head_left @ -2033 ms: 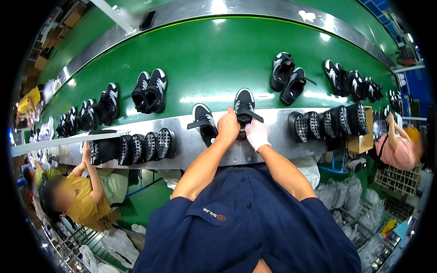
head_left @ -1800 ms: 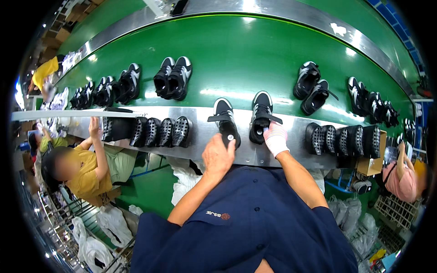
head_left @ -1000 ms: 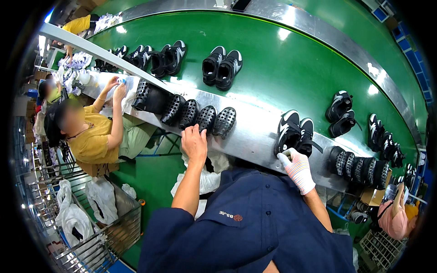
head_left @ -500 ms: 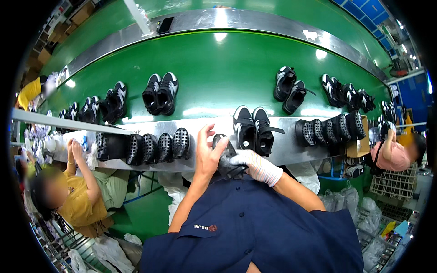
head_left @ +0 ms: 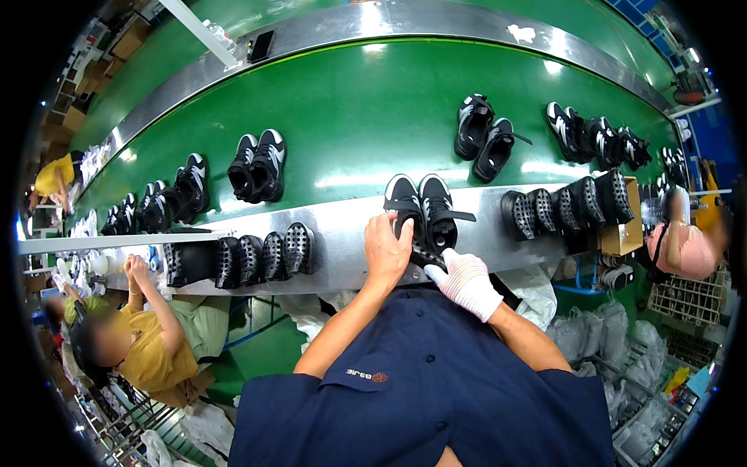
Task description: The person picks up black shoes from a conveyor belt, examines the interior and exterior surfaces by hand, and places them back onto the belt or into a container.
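Note:
A pair of black, white and grey sneakers stands toes away in front of me. My left hand [head_left: 388,251], bare, is closed on the collar of the left sneaker [head_left: 402,193], thumb at its opening and fingers along the outer side. In a striped white glove, my right hand [head_left: 469,286] grips the near end of a black perforated shoe insert [head_left: 425,255]. This insert lies at the heel of the left sneaker; its far end is hidden, so how deep it sits I cannot tell. Beside it, the right sneaker [head_left: 441,229] has a loose strap sticking out rightward.
Rows of black perforated inserts stand on the metal ledge [head_left: 342,241] at left [head_left: 272,255] and right [head_left: 542,208]. More sneakers [head_left: 258,165] sit on the green belt [head_left: 350,117]. A white bar [head_left: 124,242] crosses at left. Co-workers sit at left [head_left: 156,342] and right [head_left: 685,245].
Both hands have moved forward from my chest to the left sneaker, bringing the black insert to its heel. My left hand has left the insert and taken the sneaker's collar.

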Demonstrator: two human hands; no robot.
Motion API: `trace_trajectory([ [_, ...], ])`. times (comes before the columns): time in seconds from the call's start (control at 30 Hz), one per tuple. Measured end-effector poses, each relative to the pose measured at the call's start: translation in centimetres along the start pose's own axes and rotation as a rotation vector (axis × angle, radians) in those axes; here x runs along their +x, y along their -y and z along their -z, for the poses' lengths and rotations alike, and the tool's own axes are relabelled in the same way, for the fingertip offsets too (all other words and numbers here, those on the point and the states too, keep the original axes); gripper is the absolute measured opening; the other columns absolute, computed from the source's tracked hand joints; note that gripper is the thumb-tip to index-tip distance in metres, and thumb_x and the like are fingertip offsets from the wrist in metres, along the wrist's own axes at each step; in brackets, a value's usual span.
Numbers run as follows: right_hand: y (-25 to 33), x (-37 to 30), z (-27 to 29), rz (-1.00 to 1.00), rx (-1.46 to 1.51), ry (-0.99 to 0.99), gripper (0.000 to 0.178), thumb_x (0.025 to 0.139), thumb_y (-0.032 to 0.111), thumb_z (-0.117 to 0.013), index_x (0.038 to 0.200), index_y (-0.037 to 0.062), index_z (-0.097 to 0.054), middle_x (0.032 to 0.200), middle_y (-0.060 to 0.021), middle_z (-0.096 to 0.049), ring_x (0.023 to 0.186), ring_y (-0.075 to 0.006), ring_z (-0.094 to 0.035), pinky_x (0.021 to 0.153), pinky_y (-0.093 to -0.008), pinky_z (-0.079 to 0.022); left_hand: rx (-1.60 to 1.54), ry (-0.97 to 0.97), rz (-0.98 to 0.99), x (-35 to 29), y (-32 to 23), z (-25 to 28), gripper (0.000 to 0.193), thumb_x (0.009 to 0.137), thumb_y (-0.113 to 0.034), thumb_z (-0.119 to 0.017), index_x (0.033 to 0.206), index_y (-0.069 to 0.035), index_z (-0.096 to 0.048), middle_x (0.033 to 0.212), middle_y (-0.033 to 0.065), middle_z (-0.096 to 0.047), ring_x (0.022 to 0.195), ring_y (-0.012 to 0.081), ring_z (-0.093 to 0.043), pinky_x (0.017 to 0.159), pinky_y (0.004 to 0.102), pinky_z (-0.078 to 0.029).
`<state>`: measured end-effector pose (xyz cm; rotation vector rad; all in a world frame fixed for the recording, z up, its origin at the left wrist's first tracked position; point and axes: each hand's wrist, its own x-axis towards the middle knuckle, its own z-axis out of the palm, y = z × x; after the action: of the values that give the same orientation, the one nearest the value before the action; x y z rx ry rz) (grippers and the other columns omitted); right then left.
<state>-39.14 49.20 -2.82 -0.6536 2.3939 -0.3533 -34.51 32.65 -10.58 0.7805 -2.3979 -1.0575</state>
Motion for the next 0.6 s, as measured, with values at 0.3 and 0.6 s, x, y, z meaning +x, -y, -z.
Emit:
trace_trajectory([
  [0.3,1.1,7.0,-2.8,-0.045,-0.095,-0.076,0.022,0.091,0.019,-0.061,0.105,0.0022,-0.063,0.09,-0.0233,-0.074,0.085,-0.0403,-0.074,0.076,-0.0519,-0.058,0.21,0.435,-0.503,2.9,0.8,-1.7,0.008,0.073,0.0,-0.063,0.078,0.004,-0.068,0.082,0.026,-0.064,0.085,0.0422,-0.062,0.079,0.052,-0.051],
  [0.6,2.1,9.3,-8.6,0.224,-0.171,-0.234,0.01,0.094,0.009,-0.057,0.1,0.0014,-0.058,0.09,-0.0177,-0.071,0.081,-0.0377,-0.072,0.069,-0.0484,-0.059,0.134,0.634,-0.193,5.1,4.7,0.6,0.016,0.085,-0.008,-0.065,0.089,0.006,-0.071,0.094,0.0318,-0.068,0.095,0.0483,-0.065,0.091,0.0539,-0.052],
])
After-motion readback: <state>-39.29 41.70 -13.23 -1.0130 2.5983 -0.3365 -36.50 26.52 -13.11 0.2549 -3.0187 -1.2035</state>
